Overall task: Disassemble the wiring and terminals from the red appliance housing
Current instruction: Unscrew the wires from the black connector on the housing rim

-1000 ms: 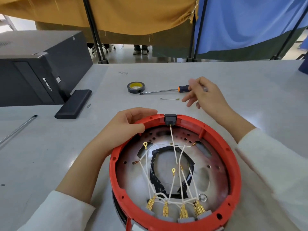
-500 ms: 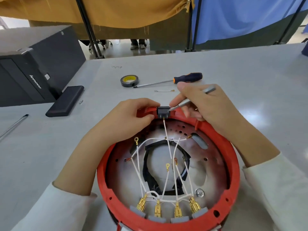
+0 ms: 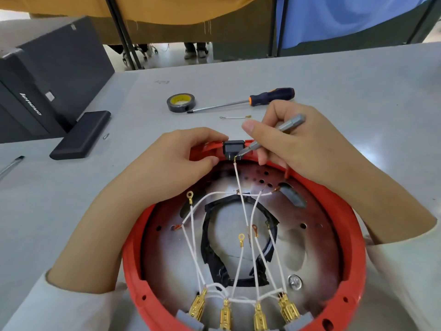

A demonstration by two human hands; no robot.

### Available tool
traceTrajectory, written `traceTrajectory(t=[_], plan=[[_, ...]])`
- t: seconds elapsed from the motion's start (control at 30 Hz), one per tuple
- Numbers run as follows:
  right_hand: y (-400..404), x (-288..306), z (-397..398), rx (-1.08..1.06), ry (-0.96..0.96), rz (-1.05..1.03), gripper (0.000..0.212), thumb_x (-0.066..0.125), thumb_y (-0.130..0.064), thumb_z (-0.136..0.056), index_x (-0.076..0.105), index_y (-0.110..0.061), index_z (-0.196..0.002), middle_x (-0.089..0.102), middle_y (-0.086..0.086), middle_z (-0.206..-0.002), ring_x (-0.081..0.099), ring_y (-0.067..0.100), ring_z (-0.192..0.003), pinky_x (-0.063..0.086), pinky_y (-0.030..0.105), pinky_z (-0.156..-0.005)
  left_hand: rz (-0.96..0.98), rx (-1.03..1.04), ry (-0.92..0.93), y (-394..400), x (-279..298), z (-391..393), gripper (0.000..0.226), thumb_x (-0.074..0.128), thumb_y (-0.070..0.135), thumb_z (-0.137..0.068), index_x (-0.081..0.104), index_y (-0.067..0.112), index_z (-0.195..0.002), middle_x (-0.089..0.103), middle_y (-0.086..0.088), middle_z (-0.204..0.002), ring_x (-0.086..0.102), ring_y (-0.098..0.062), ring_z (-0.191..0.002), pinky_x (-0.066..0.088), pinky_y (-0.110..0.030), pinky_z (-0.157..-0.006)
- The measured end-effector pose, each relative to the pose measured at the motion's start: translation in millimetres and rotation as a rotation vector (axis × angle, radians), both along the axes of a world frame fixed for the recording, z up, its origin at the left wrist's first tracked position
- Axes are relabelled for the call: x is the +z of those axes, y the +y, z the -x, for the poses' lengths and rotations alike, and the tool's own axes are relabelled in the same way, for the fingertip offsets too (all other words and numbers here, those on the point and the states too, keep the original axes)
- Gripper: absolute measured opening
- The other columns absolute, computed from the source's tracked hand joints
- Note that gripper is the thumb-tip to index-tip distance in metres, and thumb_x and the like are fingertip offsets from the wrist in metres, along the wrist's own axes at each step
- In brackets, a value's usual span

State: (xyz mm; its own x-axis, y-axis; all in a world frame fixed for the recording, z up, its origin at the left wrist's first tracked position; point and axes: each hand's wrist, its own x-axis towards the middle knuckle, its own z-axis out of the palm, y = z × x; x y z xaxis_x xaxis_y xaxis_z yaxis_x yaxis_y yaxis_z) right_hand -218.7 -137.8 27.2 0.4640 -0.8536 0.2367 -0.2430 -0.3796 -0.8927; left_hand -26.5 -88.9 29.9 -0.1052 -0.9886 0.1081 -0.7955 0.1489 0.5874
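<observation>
The round red housing [image 3: 353, 237] lies open side up in front of me. White wires [image 3: 243, 211] cross its metal floor to several brass terminals [image 3: 225, 316] at the near rim. A black switch block [image 3: 233, 147] sits in the far rim. My left hand [image 3: 176, 163] grips the rim just left of that block. My right hand [image 3: 291, 144] holds a thin grey metal tool [image 3: 284, 126] like a pen. Its tip touches the terminal of the white wire under the block.
On the grey table beyond the housing lie a roll of black tape [image 3: 181, 102], an orange-and-black screwdriver [image 3: 248, 101] and one loose wire [image 3: 235, 117]. A black computer case [image 3: 47, 75] and a flat black block [image 3: 81, 134] stand at the left.
My right hand came back from the table with the grey tool and set its tip under the switch block. My left hand slid along the rim to the block.
</observation>
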Motion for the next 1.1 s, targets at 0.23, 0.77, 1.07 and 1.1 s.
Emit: traceTrajectory(t=[0.23, 0.77, 1.07, 1.1], plan=[[5.2, 1.2, -1.2, -0.039, 0.1, 0.117, 0.03, 0.058, -0.037, -0.092, 0.048, -0.021, -0.068, 0.062, -0.003, -0.054, 0.042, 0.005, -0.039, 0.034, 0.015, -0.042, 0.002, -0.007, 0.002, -0.9, -0.1, -0.1, 0.033, 0.059, 0.017, -0.089, 0.061, 0.036, -0.116, 0.065, 0.025, -0.104, 0.056, 0.012, -0.094, 0.035, 0.002, -0.08], [-11.4, 16.1, -14.8, 0.037, 0.077, -0.043, 0.039, 0.04, -0.028, -0.102, 0.037, -0.012, -0.066, 0.046, 0.006, -0.043, 0.031, 0.015, -0.028, 0.027, 0.024, -0.036, -0.016, -0.002, 0.047, 0.4, 0.1, -1.4, 0.032, 0.059, 0.016, -0.089, 0.062, 0.036, -0.114, 0.067, 0.022, -0.103, 0.059, 0.009, -0.094, 0.04, -0.006, -0.087], [-10.9, 7.7, -17.3, -0.027, 0.002, -0.026, 0.039, 0.045, -0.031, -0.1, 0.042, -0.01, -0.067, 0.046, 0.006, -0.041, 0.033, 0.007, -0.026, 0.027, 0.012, -0.033, -0.013, 0.001, 0.038, -0.2, -1.5, -2.9, 0.032, 0.059, 0.019, -0.089, 0.062, 0.038, -0.115, 0.067, 0.023, -0.101, 0.058, 0.011, -0.09, 0.039, -0.003, -0.081], [-10.4, 7.7, -16.7, -0.023, -0.017, -0.038, 0.038, 0.046, -0.032, -0.099, 0.045, -0.009, -0.069, 0.047, 0.006, -0.041, 0.035, 0.007, -0.026, 0.027, 0.01, -0.033, -0.013, 0.002, 0.035, -0.4, -1.8, -3.0, 0.032, 0.059, 0.019, -0.089, 0.061, 0.038, -0.114, 0.067, 0.023, -0.101, 0.058, 0.011, -0.09, 0.039, -0.003, -0.081]])
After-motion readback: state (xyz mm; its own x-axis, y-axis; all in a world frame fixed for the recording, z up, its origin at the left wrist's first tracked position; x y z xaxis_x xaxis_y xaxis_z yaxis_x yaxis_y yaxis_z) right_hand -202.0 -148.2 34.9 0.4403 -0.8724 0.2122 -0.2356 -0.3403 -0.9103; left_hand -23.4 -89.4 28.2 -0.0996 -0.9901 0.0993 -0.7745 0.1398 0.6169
